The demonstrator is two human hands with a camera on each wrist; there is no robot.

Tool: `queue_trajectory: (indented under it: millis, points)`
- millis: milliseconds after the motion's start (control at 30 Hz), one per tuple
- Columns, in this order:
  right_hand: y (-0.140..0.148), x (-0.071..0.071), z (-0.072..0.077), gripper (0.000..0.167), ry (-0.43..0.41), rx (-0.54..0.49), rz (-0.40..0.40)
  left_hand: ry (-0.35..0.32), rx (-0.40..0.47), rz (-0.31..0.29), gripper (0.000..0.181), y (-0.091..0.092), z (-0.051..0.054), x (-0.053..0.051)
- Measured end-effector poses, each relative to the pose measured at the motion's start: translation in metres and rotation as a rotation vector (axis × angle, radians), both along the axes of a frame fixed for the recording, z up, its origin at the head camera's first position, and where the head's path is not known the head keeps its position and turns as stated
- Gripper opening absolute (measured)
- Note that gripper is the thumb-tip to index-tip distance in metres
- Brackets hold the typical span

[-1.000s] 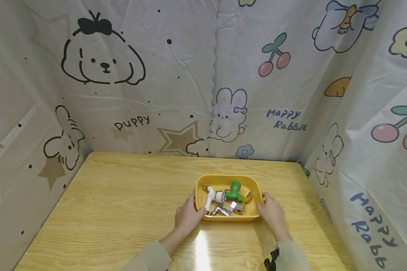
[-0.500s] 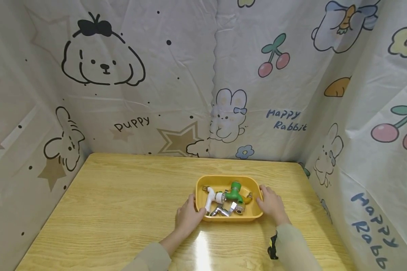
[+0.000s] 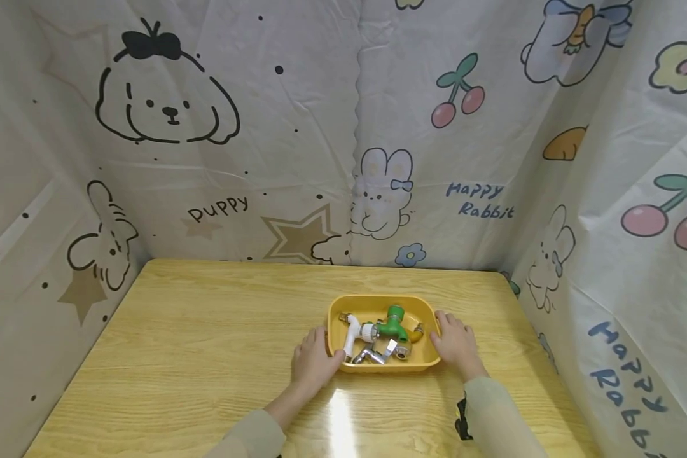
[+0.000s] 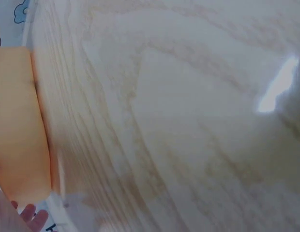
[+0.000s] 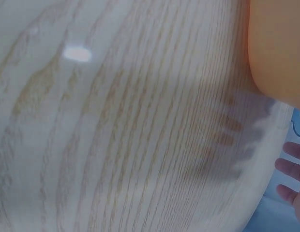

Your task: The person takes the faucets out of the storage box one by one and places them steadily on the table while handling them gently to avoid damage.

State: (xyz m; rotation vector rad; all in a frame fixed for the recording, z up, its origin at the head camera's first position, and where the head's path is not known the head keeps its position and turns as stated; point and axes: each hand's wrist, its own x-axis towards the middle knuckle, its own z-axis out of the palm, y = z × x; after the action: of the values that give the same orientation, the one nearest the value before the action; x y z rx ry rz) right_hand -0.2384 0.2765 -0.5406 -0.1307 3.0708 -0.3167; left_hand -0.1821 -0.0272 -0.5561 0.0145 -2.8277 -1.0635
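- Spreading its fingers between three and four o'clock of the shallow, round-cornered yellow plastic tray, the right hand has slackened from its closer-bent pose of a second ago; its thumb lies at the rim, while the right wrist view shows three straight fingers apart from the wall.
- At eight o'clock the left hand is unchanged, gripping the end wall with thumb over the rim and fingers outside.
- Tray position is likewise unchanged, resting toward two o'clock of the middle of the glossy, pale yellow wood-grain bench; the change appears to be one of hold, eased on the right, rather than of load.
- Contents, undisturbed: white plastic tap at nine o'clock, green plastic tap near one, curved yellow fitting at three, round metal fitting at five, shiny metal tap between six and seven.
- Surrounding room: creased white cloth hanging, printed with a black-outlined puppy at ten o'clock of the head view and pink cherries at one.
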Motion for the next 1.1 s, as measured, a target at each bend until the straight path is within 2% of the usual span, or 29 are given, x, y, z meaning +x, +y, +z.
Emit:
queue_trajectory:
  millis: [100,267,367,500,733,967,1100]
  points:
    - [-0.001,0.000,0.001,0.049,-0.008,0.005,-0.003,0.053,-0.074,-0.053,0.064,-0.003,0.004,-0.004]
    - [-0.002,0.000,0.001,0.051,-0.017,0.016,-0.008,0.153,-0.199,-0.191,0.069,-0.003,0.017,-0.014]
    - [-0.002,-0.001,0.000,0.052,-0.024,0.023,-0.010,0.183,-0.246,-0.250,0.066,0.002,0.026,-0.022]
    - [-0.002,-0.002,-0.001,0.053,-0.037,0.021,-0.019,0.179,-0.295,-0.298,0.063,0.012,0.034,-0.032]
    - [-0.004,-0.002,0.001,0.054,-0.045,0.013,-0.034,0.095,-0.354,-0.306,0.070,0.031,0.037,-0.044]
    - [-0.004,-0.001,0.001,0.054,-0.046,0.016,-0.043,0.036,-0.343,-0.302,0.071,0.046,0.042,-0.045]
    - [-0.004,-0.002,0.000,0.055,-0.043,0.010,-0.043,-0.022,-0.336,-0.269,0.073,0.052,0.039,-0.046]
